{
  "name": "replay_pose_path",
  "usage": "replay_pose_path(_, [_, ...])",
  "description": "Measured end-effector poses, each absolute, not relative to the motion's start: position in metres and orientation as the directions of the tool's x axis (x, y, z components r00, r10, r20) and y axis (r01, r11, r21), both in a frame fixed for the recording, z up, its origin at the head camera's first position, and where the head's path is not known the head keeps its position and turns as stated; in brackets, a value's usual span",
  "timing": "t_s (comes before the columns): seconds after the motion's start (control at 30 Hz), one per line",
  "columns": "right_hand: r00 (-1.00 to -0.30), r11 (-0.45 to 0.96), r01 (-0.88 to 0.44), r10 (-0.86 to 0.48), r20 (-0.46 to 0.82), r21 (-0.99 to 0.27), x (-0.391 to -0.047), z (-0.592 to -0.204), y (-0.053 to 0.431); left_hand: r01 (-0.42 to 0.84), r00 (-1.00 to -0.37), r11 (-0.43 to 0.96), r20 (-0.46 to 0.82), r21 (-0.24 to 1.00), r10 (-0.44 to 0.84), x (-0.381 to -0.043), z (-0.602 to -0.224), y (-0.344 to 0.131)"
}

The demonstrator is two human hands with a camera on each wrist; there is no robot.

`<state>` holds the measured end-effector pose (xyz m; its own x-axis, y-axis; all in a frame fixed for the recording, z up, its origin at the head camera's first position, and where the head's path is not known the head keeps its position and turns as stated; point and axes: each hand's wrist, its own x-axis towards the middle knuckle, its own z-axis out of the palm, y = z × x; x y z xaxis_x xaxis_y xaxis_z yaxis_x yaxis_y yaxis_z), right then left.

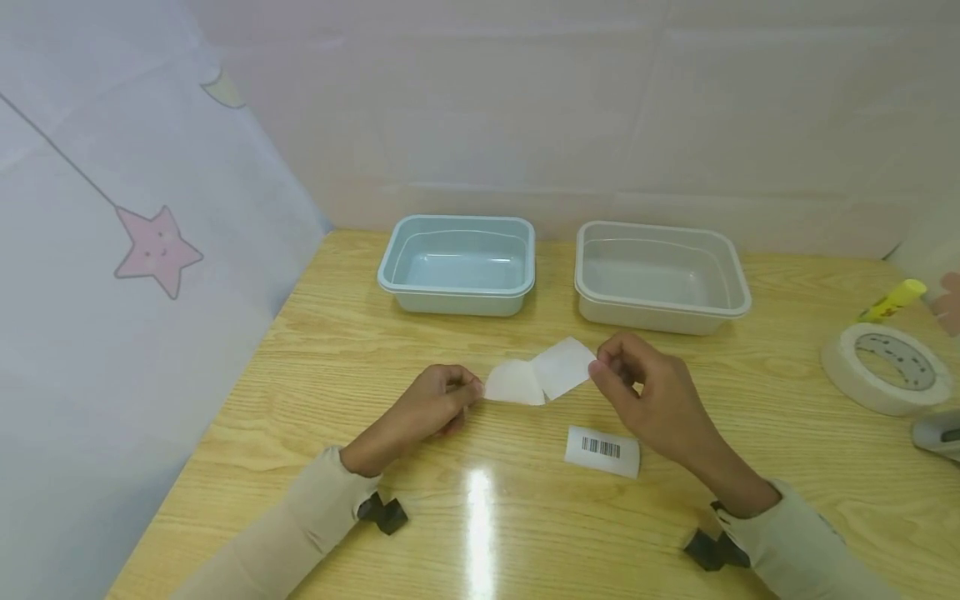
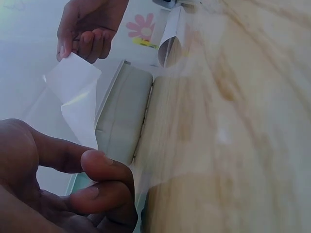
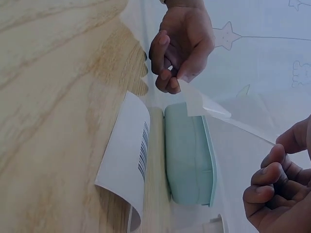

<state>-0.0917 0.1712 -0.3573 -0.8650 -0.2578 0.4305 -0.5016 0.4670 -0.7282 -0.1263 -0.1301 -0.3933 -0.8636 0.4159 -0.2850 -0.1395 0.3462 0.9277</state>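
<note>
A small white paper slip [image 1: 562, 367], creased or split near its middle, stretches between the two hands above the table. My left hand [image 1: 438, 402] pinches its left end between thumb and forefinger. At the opposite end, my right hand [image 1: 651, 392] pinches a corner the same way. In the left wrist view the paper slip [image 2: 80, 97] looks thin and slightly glossy, bent across the middle. Just below the right hand, a white barcode label [image 1: 602, 451] lies on the table. Its ends curl up from the wood in the right wrist view, where the barcode label [image 3: 127, 150] faces the camera.
Behind the hands stand a light blue plastic tub [image 1: 459, 302] and a greyish-white tub [image 1: 660, 317]. On the right are a roll of white tape [image 1: 847, 371], a yellow tube [image 1: 892, 302] and a partly visible grey object [image 1: 933, 433]. Pale cloth hangs behind and left of the wooden table [image 1: 300, 367].
</note>
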Motion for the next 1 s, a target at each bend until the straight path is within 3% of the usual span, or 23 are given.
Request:
replay_pose_path(0.5, [-0.869, 0.489, -0.494, -0.237, 0.435, -0.72, -0.092, -0.352, 0.176, -0.114, -0.847, 0.464, -0.331, 0.878, 0.417, -0.124, -0.389, -0.134])
replay_pose_path(0.83, [-0.834, 0.497, -0.543, -0.227, 0.503, -0.677, -0.089, -0.351, 0.172, 0.106, -0.887, 0.596, -0.195, 0.796, 0.418, -0.122, -0.389, -0.132])
replay_pose_path(1.0, [-0.783, 0.508, -0.609, -0.261, 0.565, -0.609, -0.087, -0.352, 0.165, 0.174, -0.887, 0.52, -0.096, 0.836, 0.451, -0.118, -0.383, -0.127])
